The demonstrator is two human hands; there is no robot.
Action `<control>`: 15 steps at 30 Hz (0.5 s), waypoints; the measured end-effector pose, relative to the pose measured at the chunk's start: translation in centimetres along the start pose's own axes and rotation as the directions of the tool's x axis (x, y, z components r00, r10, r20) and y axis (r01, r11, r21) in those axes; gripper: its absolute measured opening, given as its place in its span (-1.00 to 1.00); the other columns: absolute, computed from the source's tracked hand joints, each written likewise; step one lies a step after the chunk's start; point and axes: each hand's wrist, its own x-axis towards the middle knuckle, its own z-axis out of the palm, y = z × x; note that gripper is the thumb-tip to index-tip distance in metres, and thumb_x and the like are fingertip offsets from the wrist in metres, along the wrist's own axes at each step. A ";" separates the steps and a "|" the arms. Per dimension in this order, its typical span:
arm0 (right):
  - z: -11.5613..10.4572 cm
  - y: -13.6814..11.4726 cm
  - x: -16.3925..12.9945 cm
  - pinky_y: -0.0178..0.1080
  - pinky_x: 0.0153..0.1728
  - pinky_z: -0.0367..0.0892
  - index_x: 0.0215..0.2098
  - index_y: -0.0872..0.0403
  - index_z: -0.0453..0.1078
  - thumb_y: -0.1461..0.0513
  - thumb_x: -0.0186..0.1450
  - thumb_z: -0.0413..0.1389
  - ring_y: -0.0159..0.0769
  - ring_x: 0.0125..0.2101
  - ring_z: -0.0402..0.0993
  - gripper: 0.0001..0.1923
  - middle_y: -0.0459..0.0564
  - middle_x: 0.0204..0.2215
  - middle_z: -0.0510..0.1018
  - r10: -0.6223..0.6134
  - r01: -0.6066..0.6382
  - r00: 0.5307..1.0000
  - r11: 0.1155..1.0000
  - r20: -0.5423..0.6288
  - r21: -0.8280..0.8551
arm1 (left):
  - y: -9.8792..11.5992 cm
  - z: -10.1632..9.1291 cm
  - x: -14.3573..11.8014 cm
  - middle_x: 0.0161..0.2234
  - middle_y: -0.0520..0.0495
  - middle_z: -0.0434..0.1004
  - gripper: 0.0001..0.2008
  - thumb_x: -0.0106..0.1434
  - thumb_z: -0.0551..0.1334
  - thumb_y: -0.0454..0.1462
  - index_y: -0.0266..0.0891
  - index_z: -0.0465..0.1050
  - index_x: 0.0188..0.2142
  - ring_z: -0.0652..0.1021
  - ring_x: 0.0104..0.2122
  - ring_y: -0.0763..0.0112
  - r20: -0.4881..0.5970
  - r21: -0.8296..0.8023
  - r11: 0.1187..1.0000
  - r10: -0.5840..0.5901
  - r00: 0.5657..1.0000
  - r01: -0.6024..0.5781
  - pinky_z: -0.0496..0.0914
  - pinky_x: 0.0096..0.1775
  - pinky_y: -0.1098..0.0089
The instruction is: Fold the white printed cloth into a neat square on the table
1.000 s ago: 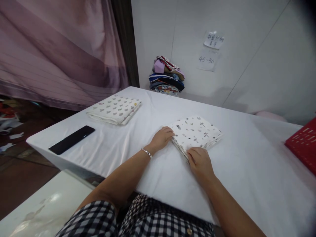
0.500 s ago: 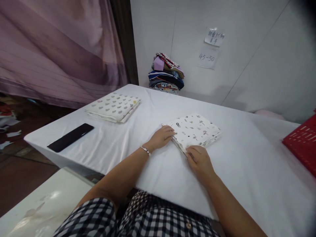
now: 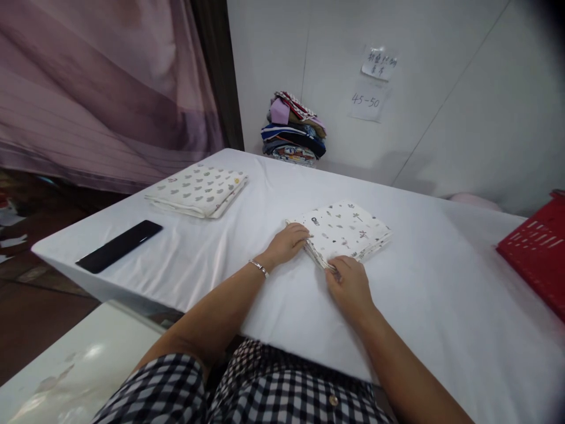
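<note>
Head view shows the printed cloth (image 3: 342,231) already folded square on the white table (image 3: 441,282), left hand (image 3: 289,242) and right hand (image 3: 348,285) pinching its near edge, only tidying apparently left.

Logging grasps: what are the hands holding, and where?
Both hands pinch the folded printed cloth along its near edge, left at one corner, right at the other.

On the white wall, two small white paper notes are taped one above the other. On the lower paper note (image 3: 365,101), the handwritten figures "45-50" can be read. On the upper paper note (image 3: 379,63), two lines of handwritten characters are seen, but they are too small and blurred to be read.
</note>
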 end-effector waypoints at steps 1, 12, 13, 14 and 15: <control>0.1 -0.1 0.1 -0.18 -0.22 0.15 -0.31 0.05 0.40 0.25 0.19 0.03 -0.22 -0.28 0.34 -0.86 0.01 -0.36 0.48 0.020 -0.020 1.000 1.000 0.003 -0.003 | 0.0 0.0 0.0 -0.18 -0.09 0.48 -0.79 0.29 0.06 -0.29 -0.18 0.43 -0.17 0.41 -0.07 0.31 -0.002 -0.003 1.000 -0.003 1.000 0.003 0.32 -0.01 0.17; -0.4 0.3 0.6 -0.24 -0.32 0.15 -0.41 0.05 0.36 0.22 0.26 -0.06 -0.30 -0.40 0.31 -0.82 -0.06 -0.46 0.44 0.096 -0.088 0.994 0.985 -0.052 0.145 | 0.3 0.7 0.1 -0.17 -0.08 0.46 -0.79 0.30 0.02 -0.31 -0.18 0.39 -0.16 0.40 -0.08 0.32 -0.044 0.062 0.996 -0.058 0.997 0.060 0.35 -0.05 0.22; -0.5 0.5 0.6 -0.24 -0.31 0.15 -0.39 0.05 0.36 0.22 0.28 -0.07 -0.30 -0.38 0.32 -0.81 -0.05 -0.44 0.44 0.093 -0.081 0.993 0.986 -0.075 0.146 | 0.3 0.7 0.1 -0.17 -0.08 0.46 -0.79 0.30 0.02 -0.31 -0.18 0.39 -0.16 0.40 -0.08 0.33 -0.044 0.069 0.996 -0.058 0.997 0.060 0.35 -0.05 0.22; -0.6 0.6 0.6 -0.22 -0.28 0.15 -0.36 0.05 0.37 0.23 0.29 -0.08 -0.29 -0.35 0.33 -0.80 -0.03 -0.41 0.46 0.076 -0.063 0.993 0.990 -0.094 0.129 | 0.3 0.8 0.1 -0.17 -0.08 0.46 -0.79 0.30 0.02 -0.31 -0.18 0.40 -0.17 0.41 -0.08 0.33 -0.043 0.076 0.995 -0.057 0.997 0.060 0.36 -0.06 0.23; -0.6 0.7 0.5 -0.21 -0.24 0.15 -0.33 0.05 0.38 0.24 0.29 -0.08 -0.27 -0.31 0.34 -0.80 -0.01 -0.37 0.47 0.041 -0.032 0.994 0.995 -0.097 0.097 | 0.2 0.9 0.1 -0.17 -0.07 0.46 -0.80 0.29 0.03 -0.31 -0.18 0.41 -0.18 0.41 -0.09 0.33 -0.043 0.084 0.995 -0.056 0.998 0.059 0.36 -0.07 0.24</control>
